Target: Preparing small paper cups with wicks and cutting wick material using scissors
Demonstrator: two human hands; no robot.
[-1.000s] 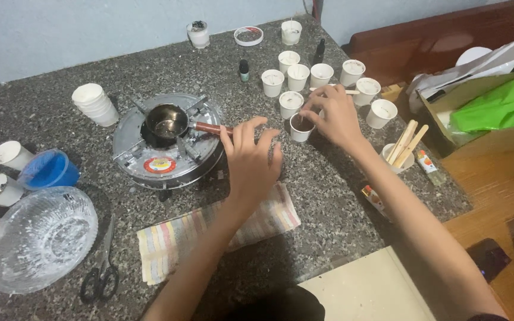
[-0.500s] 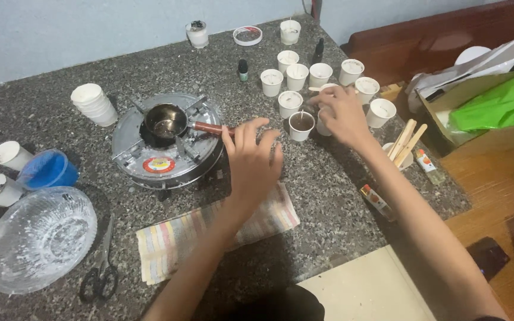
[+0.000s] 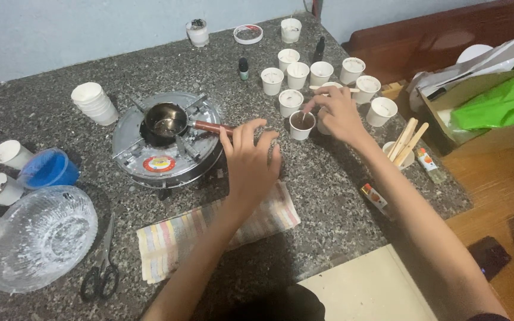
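Observation:
My right hand (image 3: 339, 114) reaches over a white paper cup (image 3: 300, 125) filled with brown liquid, thumb and forefinger pinched on a thin wick standing in it. My left hand (image 3: 248, 159) hovers palm down with fingers spread and empty, just above the granite counter (image 3: 328, 196). It is beside the copper handle (image 3: 208, 126) of a small dark pot (image 3: 165, 122) sitting on a round metal stove (image 3: 162, 148). Several more white cups (image 3: 297, 76) with pale filling cluster behind the brown cup, and a wooden stick (image 3: 340, 89) lies across two of them.
A striped cloth (image 3: 221, 229) lies under my left forearm. Scissors (image 3: 100, 273), a glass bowl (image 3: 40, 238), a blue cup (image 3: 49, 169) and stacked white cups (image 3: 94, 102) sit on the left. A cup of wooden sticks (image 3: 403, 148), a lighter (image 3: 375, 196) and a green bag (image 3: 501, 104) are on the right.
My right hand drifted right to a neighbouring cup, then came back with fingers pinched over the brown cup. My left hand has hardly moved.

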